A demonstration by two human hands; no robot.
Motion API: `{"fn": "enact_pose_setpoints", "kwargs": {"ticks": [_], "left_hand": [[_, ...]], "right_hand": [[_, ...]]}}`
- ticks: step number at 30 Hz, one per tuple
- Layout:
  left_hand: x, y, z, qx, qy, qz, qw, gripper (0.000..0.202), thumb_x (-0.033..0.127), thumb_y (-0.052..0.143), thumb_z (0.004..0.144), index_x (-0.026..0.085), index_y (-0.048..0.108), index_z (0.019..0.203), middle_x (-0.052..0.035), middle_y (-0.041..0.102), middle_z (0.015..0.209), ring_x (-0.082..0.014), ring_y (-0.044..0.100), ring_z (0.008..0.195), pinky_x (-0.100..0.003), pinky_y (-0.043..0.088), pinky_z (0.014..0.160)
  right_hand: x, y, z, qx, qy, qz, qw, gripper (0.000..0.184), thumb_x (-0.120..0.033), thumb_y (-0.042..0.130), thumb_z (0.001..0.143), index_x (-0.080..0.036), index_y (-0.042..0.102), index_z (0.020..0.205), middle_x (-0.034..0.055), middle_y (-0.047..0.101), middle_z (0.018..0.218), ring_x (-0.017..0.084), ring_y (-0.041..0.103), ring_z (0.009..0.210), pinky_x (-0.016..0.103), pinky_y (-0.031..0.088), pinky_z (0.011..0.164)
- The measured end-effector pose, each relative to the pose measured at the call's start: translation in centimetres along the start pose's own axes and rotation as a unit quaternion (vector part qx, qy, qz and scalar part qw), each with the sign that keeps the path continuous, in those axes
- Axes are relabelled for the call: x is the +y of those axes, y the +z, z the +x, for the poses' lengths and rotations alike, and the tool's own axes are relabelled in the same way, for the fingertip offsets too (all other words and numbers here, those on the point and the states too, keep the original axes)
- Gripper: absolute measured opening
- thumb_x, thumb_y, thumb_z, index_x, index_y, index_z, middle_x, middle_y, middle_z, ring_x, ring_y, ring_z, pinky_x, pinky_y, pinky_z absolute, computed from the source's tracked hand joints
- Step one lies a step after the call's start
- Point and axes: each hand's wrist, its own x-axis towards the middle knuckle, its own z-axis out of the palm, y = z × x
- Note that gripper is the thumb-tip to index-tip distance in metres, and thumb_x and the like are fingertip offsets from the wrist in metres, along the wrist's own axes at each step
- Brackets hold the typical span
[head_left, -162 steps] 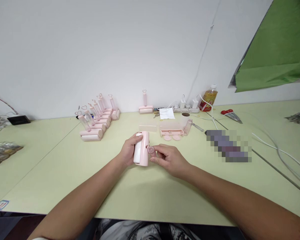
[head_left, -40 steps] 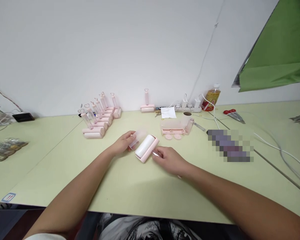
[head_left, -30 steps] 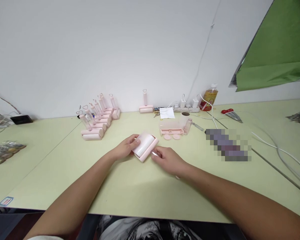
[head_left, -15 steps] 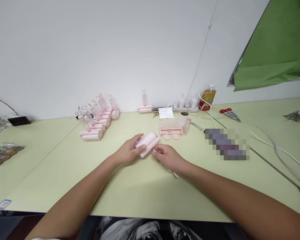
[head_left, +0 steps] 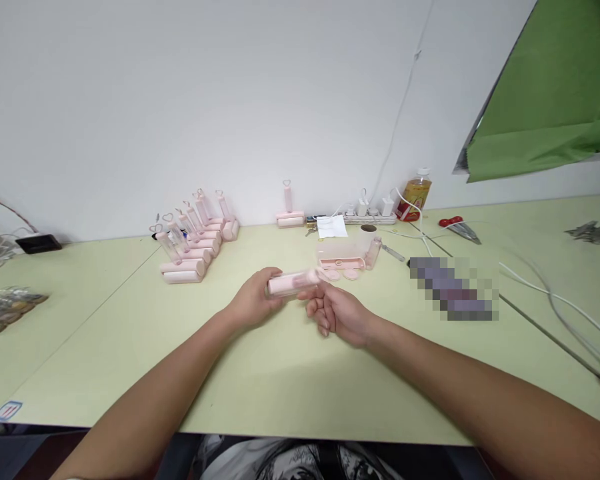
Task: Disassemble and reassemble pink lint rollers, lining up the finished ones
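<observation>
Holding one end of a pink roller (head_left: 281,287), the left hand (head_left: 255,301) is wrapped around it over the table (head_left: 260,387), on the near-left side of the pink case (head_left: 340,263). Nearer the person than that case, the right hand (head_left: 344,312) has its fingers loosely curled by the roller's handle (head_left: 312,277), though blur makes it hard to say whether they grip it or merely touch it. Two pink discs (head_left: 351,274) lie directly in front of the case, similar pink rollers (head_left: 183,268) stand to its left, and white paper (head_left: 331,227) rests behind it.
</observation>
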Motion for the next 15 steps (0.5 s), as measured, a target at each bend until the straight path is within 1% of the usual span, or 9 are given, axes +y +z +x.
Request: {"fn": "enact_pose_setpoints", "kwargs": {"ticks": [2,4,7,11,15], "left_hand": [[-0.8,-0.3,0.4,-0.015,-0.047,-0.032,0.998,0.051,0.037,0.066,0.072,0.022,0.05,0.118,-0.0058,0.062,0.11,-0.0244,0.059,0.096,-0.035,0.047,0.082],[-1.6,-0.6,1.0,-0.021,-0.084,-0.044,0.995,0.057,0.039,0.069,0.069,0.023,0.048,0.118,-0.003,0.063,0.101,-0.0223,0.06,0.086,-0.032,0.047,0.073],[-2.8,-0.9,2.6,0.008,-0.123,-0.021,0.992,0.061,0.041,0.072,0.064,0.023,0.047,0.116,-0.0013,0.063,0.092,-0.0213,0.059,0.08,-0.03,0.045,0.067],[-3.7,-1.2,6.1,0.032,-0.133,0.029,0.99,0.054,0.042,0.073,0.064,0.022,0.052,0.11,-0.0037,0.065,0.096,-0.0229,0.06,0.083,-0.03,0.044,0.067],[-4.5,-1.1,10.6,0.042,-0.148,0.069,0.986,0.055,0.038,0.073,0.065,0.021,0.055,0.114,-0.0083,0.065,0.108,-0.0242,0.062,0.09,-0.029,0.045,0.071]], "right_hand": [[0.3,0.1,0.0,0.004,0.0,-0.02,1.0,0.044,-0.052,0.04,0.094,-0.014,0.061,0.099,0.0012,0.062,0.067,0.007,0.04,0.038,0.022,0.042,0.036],[0.5,0.2,0.1,0.007,0.001,-0.043,0.999,0.04,-0.05,0.043,0.094,-0.015,0.061,0.099,0.0013,0.063,0.069,0.008,0.043,0.039,0.023,0.044,0.038],[0.6,0.4,0.1,0.001,0.004,-0.076,0.997,0.036,-0.046,0.044,0.094,-0.015,0.061,0.1,0.0008,0.063,0.071,0.007,0.047,0.039,0.023,0.045,0.039],[0.6,0.5,0.0,-0.008,0.004,-0.114,0.993,0.033,-0.045,0.047,0.092,-0.016,0.061,0.101,0.0006,0.063,0.073,0.007,0.051,0.041,0.021,0.044,0.041],[0.6,0.5,0.0,-0.028,0.006,-0.143,0.989,0.031,-0.043,0.054,0.089,-0.016,0.062,0.1,0.0001,0.063,0.076,0.006,0.052,0.042,0.021,0.045,0.043]]}}
